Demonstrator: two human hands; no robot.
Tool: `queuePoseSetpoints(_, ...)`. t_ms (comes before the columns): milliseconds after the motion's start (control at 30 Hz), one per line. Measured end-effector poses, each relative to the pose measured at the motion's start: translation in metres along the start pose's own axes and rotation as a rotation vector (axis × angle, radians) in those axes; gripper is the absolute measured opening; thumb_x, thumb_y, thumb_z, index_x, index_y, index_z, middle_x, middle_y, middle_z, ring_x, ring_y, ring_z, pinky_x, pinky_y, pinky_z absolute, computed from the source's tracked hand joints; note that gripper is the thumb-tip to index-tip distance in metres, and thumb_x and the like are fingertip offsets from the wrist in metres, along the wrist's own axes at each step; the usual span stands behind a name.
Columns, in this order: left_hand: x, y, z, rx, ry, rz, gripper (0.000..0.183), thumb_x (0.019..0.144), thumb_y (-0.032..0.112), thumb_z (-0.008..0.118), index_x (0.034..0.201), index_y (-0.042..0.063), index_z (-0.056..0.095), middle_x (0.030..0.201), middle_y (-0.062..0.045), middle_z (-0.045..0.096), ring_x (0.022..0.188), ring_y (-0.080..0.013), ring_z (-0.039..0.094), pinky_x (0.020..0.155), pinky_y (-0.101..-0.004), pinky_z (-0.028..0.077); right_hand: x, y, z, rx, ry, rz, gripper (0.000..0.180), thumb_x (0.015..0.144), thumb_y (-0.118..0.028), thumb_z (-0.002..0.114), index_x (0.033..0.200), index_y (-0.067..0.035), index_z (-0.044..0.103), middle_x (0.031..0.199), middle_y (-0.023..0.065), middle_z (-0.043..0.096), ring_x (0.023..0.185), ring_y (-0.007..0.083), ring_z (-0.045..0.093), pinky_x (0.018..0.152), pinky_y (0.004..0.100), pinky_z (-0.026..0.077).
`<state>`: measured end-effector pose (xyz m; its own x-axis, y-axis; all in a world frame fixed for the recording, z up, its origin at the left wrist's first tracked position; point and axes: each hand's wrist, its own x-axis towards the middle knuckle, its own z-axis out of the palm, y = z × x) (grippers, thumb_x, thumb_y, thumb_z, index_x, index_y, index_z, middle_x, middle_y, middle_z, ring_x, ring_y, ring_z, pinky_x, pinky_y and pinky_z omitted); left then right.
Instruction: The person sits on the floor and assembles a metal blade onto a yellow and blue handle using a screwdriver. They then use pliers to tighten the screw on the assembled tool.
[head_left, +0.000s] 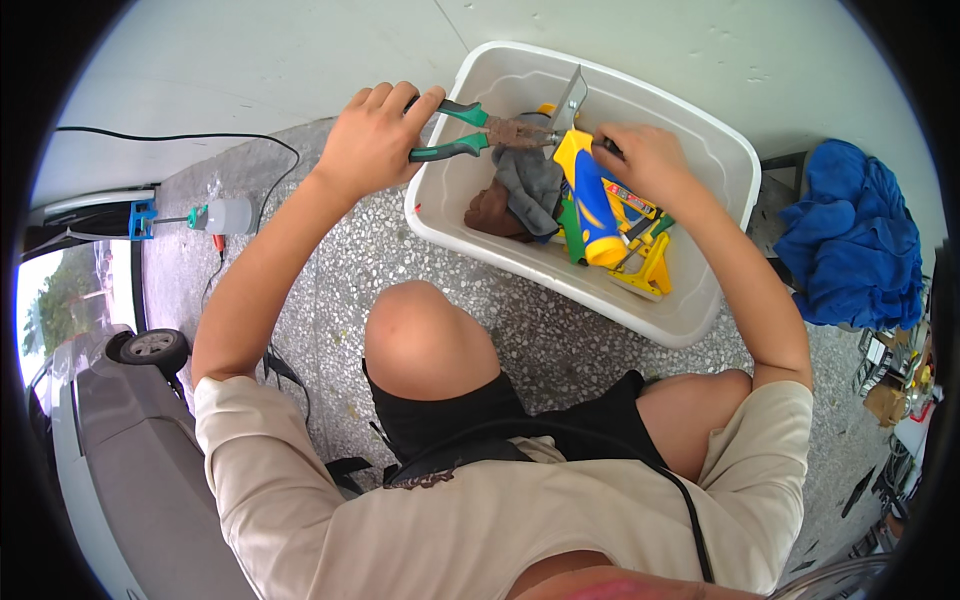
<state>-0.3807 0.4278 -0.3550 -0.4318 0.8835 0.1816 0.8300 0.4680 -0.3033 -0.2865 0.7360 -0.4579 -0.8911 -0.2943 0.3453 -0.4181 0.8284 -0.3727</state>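
My left hand (379, 139) grips a pair of pliers (517, 133) with green-and-black handles and rusty jaws. The jaw tips meet a small metal fastener (557, 138) at the neck of a scraper-like tool. That tool has a blue-and-yellow handle (592, 199) and a flat metal blade (571, 101) that points up and away from me. Fingers of my right hand (645, 157) curl around a small dark piece (611, 148) beside the tool's neck; most of it is hidden. All this is over a white plastic tub (480, 247).
Inside the tub lie a grey cloth (529, 184), a brown cloth or glove (491, 210) and yellow scrapers (652, 270). A blue cloth (855, 232) is heaped at right. A spray bottle (229, 216) and black cable (225, 136) are at left, near a car (142, 442).
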Motion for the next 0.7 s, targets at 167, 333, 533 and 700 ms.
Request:
queuePoseSetpoints(167,0.000,0.009,0.005,-0.075,-0.044,-0.022,0.055,0.065,0.020,0.068,0.117,0.009,0.052,0.087,-0.008,0.054,0.077,-0.0260,0.057,0.067,-0.0370,0.048,-0.004,-0.016,-0.003,-0.096,0.010,0.128,0.026,0.079,-0.037,0.063,0.079,-0.010,0.061,0.065,0.0082,0.062,0.060,0.0286,0.061,0.053,0.0402,0.048)
queuePoseSetpoints(333,-0.003,0.013,0.007,0.008,-0.051,0.043,0.059,0.063,0.023,0.072,0.117,0.011,0.051,0.086,-0.006,0.052,0.076,-0.0243,0.057,0.066,-0.0356,0.047,-0.013,-0.012,0.000,0.020,-0.104,0.156,0.031,0.077,-0.041,0.063,0.079,-0.010,0.068,0.060,0.0085,0.062,0.059,0.0295,0.062,0.054,0.0387,0.049)
queuePoseSetpoints(533,-0.004,0.013,0.008,0.047,-0.048,0.076,0.069,0.058,0.021,0.076,0.120,0.012,0.048,0.088,-0.006,0.051,0.079,-0.0236,0.055,0.069,-0.0342,0.046,-0.005,-0.013,0.007,0.183,-0.366,0.289,0.036,0.080,-0.038,0.061,0.068,-0.004,0.064,0.059,0.0136,0.057,0.060,0.0318,0.058,0.055,0.0423,0.045)
queuePoseSetpoints(700,-0.003,0.012,0.008,0.081,-0.051,0.097,0.072,0.056,0.019,0.077,0.121,0.013,0.047,0.089,-0.005,0.051,0.081,-0.0231,0.055,0.071,-0.0335,0.046,0.000,-0.012,0.003,0.275,-0.507,0.337,0.038,0.080,-0.037,0.060,0.065,-0.002,0.062,0.057,0.0156,0.055,0.055,0.0317,0.055,0.054,0.0423,0.042)
